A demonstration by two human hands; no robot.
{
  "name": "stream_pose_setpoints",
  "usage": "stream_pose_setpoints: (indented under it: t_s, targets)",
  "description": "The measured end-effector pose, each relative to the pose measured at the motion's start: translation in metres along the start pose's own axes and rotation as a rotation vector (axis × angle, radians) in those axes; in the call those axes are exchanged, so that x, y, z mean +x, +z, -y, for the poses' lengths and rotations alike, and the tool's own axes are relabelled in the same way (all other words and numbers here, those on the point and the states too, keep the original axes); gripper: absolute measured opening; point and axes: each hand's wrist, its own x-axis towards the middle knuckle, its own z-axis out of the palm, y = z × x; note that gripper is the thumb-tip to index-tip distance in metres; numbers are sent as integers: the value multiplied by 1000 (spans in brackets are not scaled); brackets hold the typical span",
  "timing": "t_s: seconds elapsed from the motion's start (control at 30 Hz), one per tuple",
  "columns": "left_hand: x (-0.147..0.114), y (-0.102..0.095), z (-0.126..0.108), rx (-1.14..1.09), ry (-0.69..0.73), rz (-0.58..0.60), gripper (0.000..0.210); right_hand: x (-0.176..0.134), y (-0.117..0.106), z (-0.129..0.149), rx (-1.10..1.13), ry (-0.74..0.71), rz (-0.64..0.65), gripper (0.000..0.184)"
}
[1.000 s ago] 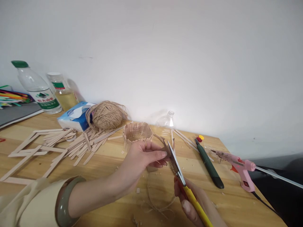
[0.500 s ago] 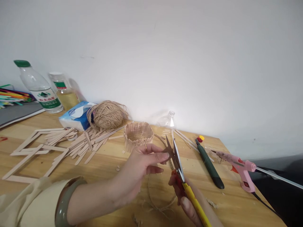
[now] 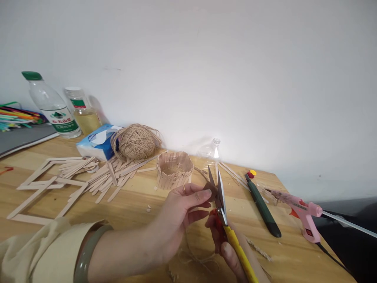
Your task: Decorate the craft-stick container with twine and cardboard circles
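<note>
A small flat brown piece is pinched between the thumb and fingers of my left hand; its material I cannot make out. My right hand grips scissors with yellow and red handles. The blades point up and stand apart, with the brown piece at their inner edge. Behind my left hand sits a small round basket of wooden sticks, a braided cord at its right side. Loose twine lies below my hands, and a short braid rests right of them.
Wooden craft sticks and a twine ball lie left, near a tissue pack, a water bottle and a jar. Rightward are a green-handled cutter, a pink glue gun and a cut bottle top.
The whole view has shifted slightly. The scissors remain spread at the brown piece, and both hands keep their grips. More of the short braid shows beside my right hand.
</note>
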Motion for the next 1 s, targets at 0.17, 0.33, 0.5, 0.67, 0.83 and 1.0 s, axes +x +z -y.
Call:
stream_pose_setpoints:
  t_s: [0.17,0.33,0.5,0.67,0.83,1.0]
  targets:
    - [-1,0,0,-33,-8,-1,16,1,1,2,38,-22,7,60]
    - [-2,0,2,-43,-9,4,17,0,1,2,53,-27,16,56]
    - [-1,0,2,-39,-14,19,17,-1,0,0,64,16,37,62]
    - [0,0,-2,3,-8,-11,16,-2,-10,-7,63,55,60,58]
    - [-2,1,-6,87,14,11,15,1,-27,-25,90,134,188,57]
    - [1,0,-11,169,44,61,15,-1,-33,-42,125,158,194,56]
